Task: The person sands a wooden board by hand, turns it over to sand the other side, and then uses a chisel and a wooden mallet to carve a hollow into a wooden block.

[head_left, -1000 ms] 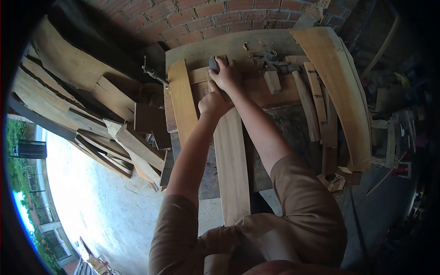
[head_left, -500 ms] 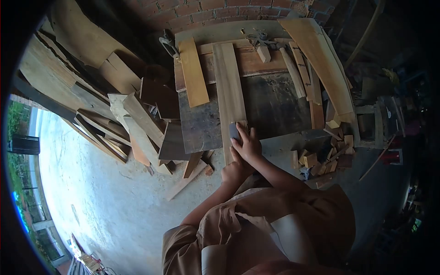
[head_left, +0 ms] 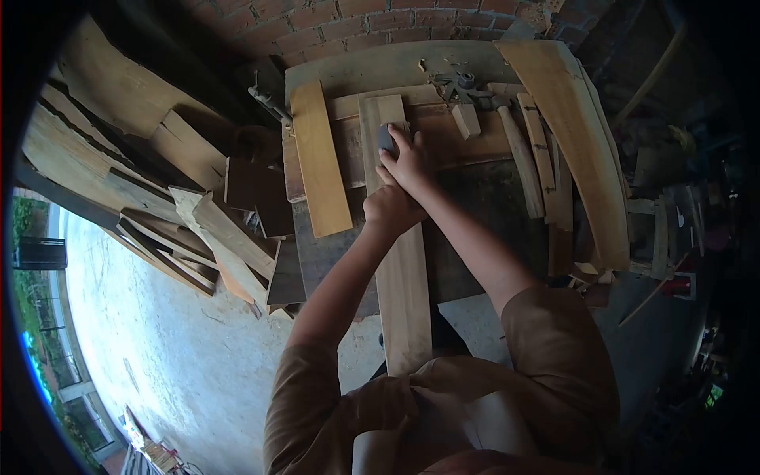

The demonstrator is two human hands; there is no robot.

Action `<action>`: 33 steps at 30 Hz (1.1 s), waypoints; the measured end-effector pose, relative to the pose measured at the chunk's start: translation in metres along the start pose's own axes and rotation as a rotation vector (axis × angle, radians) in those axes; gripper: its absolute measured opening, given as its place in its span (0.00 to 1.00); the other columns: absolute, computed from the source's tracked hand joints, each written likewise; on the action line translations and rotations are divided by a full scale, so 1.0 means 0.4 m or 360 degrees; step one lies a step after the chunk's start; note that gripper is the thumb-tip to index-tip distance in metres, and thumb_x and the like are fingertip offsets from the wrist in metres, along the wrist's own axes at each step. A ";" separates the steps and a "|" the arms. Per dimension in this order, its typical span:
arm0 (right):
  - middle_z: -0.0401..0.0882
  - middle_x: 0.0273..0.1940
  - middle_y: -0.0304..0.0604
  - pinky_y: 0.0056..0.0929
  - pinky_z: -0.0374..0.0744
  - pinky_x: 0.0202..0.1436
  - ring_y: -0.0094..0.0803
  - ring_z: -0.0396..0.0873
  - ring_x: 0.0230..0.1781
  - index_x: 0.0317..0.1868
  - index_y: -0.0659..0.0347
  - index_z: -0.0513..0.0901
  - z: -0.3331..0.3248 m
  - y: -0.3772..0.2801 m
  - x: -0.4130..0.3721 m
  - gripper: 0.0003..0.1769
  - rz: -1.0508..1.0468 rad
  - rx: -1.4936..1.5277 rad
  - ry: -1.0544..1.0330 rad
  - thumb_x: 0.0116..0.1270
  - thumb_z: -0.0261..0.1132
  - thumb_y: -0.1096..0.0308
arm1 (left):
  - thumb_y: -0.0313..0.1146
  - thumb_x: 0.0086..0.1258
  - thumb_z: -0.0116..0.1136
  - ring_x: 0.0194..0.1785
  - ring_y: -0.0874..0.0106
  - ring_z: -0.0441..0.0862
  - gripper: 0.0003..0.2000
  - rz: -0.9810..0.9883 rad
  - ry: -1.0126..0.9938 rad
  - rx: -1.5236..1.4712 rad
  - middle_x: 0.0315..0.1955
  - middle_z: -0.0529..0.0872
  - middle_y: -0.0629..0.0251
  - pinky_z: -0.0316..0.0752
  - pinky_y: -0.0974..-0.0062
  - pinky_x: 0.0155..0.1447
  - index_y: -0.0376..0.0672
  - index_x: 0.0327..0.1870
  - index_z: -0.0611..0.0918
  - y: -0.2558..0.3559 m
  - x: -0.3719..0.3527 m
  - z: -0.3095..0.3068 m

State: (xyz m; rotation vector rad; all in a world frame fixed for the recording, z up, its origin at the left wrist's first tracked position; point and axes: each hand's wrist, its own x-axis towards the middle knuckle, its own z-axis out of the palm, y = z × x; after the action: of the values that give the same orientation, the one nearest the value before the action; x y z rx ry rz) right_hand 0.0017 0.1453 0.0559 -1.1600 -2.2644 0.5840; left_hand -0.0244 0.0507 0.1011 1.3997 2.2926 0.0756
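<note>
A long pale board (head_left: 404, 293) lies lengthwise on the dark workbench (head_left: 483, 237), its near end close to my body. Near the board's far end, my right hand (head_left: 408, 158) presses on a small dark grey block (head_left: 386, 138), fingers over its top. My left hand (head_left: 388, 207) is closed just below it, against the right hand and over the board; whether it grips part of the block is hidden. To the left lies a shorter yellowish board (head_left: 321, 162).
A hammer (head_left: 518, 158), a small wood block (head_left: 466, 121) and a wide plank (head_left: 570, 134) lie on the bench's right side. A metal clamp (head_left: 269, 103) sits at its left edge. Stacked planks (head_left: 119, 150) lean at the left, before a brick wall (head_left: 348, 36).
Both hands and the grey block have moved forward along the board, from its near part to its far end. The arms are stretched out further, and the camera view has shifted.
</note>
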 end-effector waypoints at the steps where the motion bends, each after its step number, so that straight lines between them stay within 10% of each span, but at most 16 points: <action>1: 0.68 0.42 0.53 0.43 0.74 0.42 0.49 0.73 0.40 0.56 0.45 0.71 0.024 0.008 0.074 0.30 -0.0001 0.0024 -0.0022 0.51 0.64 0.53 | 0.68 0.43 0.55 0.35 0.63 0.83 0.61 -0.0045 0.0073 0.0086 0.38 0.80 0.44 0.78 0.69 0.34 0.15 0.59 0.46 0.000 0.061 -0.030; 9: 0.67 0.49 0.60 0.43 0.73 0.50 0.52 0.72 0.49 0.59 0.44 0.68 0.060 -0.002 0.394 0.31 0.0136 0.0011 -0.0145 0.52 0.61 0.50 | 0.66 0.48 0.53 0.37 0.60 0.82 0.55 0.0018 0.0315 0.0078 0.35 0.81 0.46 0.77 0.67 0.39 0.16 0.57 0.50 -0.039 0.350 -0.141; 24: 0.65 0.39 0.52 0.41 0.74 0.34 0.48 0.72 0.33 0.62 0.44 0.65 -0.197 -0.036 -0.664 0.35 0.0007 -0.0045 -0.0201 0.52 0.64 0.56 | 0.69 0.43 0.55 0.25 0.65 0.81 0.61 0.0054 -0.0117 -0.0115 0.28 0.81 0.51 0.76 0.72 0.24 0.14 0.59 0.45 0.035 -0.591 0.367; 33: 0.65 0.40 0.53 0.42 0.74 0.34 0.49 0.72 0.34 0.60 0.42 0.66 -0.158 -0.019 -0.433 0.33 0.0020 0.0087 -0.0217 0.52 0.64 0.55 | 0.65 0.39 0.59 0.22 0.71 0.80 0.60 0.0153 0.0265 0.0079 0.35 0.80 0.44 0.74 0.77 0.21 0.15 0.59 0.48 0.038 -0.391 0.246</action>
State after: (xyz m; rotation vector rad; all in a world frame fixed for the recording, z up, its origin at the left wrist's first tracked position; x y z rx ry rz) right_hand 0.1221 0.0060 0.0650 -1.1396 -2.3407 0.7459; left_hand 0.0877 -0.0938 0.0711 1.5831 2.3737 0.1727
